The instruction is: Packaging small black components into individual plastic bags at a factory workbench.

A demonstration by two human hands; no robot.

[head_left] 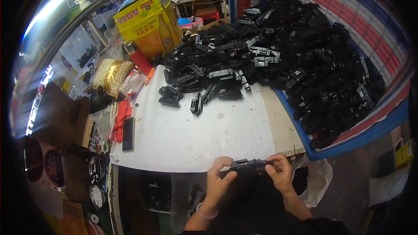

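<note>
- Where the white table (183, 139) ends at its near edge, both hands meet just off it, over the person's lap, holding one black plastic part (249, 165) between them.
- From the head view, the left hand (219, 178) has thumb and forefinger curled around the part's left end, while the right hand (281, 175) pinches the right end with its fingers bent close; both are closed on the piece, neither spread wide.
- That part lies with its long axis left to right, roughly level and parallel to the table's near edge, one end toward each hand. Its upper face looks ribbed, though the detail is too small to read.
- To my eye the step in hand is fitting or checking this single piece. The next move would call for a steady two-handed grip and a small press or slide along the long axis.
- Across the far edge and the far right corner sits a great heap of black parts (296, 52), spilling onto a blue-rimmed tray (361, 137).
- By the left edge lie a dark phone (128, 134), a red cloth (120, 115) and a red bottle (138, 57); a yellow carton (148, 21) stands at the far left corner.
</note>
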